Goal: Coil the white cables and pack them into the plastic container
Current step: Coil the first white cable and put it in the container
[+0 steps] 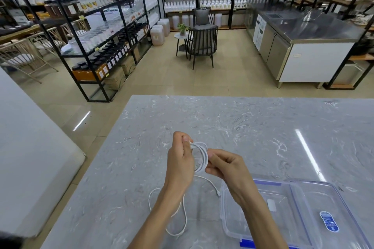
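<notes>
Low in mid-frame, both hands (199,159) pinch the white cable (200,157) coil, light and limp, best gripped across its loops.

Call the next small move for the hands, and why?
Probably wind one more loop. The left hand pinches the top of the white cable coil and the right hand holds its side, but a long tail still lies slack on the table, ending near the plastic container. The container sits open, apparently empty, so packing can wait until the tail is taken up.
</notes>
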`<state>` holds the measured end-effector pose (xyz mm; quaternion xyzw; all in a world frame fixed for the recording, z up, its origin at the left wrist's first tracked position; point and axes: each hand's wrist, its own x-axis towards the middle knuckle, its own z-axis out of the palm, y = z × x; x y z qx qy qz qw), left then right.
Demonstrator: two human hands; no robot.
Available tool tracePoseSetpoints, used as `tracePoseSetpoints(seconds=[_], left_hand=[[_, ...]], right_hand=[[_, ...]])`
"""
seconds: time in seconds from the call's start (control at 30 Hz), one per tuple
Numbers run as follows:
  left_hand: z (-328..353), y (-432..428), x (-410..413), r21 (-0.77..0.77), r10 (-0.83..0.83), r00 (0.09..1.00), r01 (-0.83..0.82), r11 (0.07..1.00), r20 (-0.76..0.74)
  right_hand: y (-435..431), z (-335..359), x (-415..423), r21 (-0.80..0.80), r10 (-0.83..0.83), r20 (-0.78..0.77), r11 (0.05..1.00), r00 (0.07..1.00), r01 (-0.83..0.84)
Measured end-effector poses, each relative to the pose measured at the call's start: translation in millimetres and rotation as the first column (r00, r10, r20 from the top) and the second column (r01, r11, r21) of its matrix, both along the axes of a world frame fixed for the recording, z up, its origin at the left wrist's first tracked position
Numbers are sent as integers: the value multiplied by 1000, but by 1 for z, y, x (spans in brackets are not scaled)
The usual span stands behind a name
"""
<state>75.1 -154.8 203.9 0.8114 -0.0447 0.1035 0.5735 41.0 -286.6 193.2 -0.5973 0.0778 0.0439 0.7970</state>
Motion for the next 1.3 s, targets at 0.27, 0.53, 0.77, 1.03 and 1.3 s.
tracePoseSetpoints(seconds=[0.27, 0.53, 0.77, 1.03, 1.3], left_hand=[[-2, 1, -3, 74, 32, 999, -34, 997, 27], [1, -4, -1, -45, 14, 1000, -15, 999, -21], [2, -7, -3, -80, 40, 999, -43, 996, -36], [6, -13, -4, -77, 171, 982, -165, 983, 74], [11, -20, 5, -164, 213, 976, -202, 965, 50]], right_hand=[[-3, -11, 0, 371, 213, -14, 909, 977, -193], [23, -7, -13, 113, 27, 213, 992, 977, -52], [36, 5, -12, -79, -97, 267, 989, 959, 122], [51, 0, -14, -223, -466, 416, 780, 781, 585], [53, -2, -19, -91, -443, 642, 766, 626, 636]])
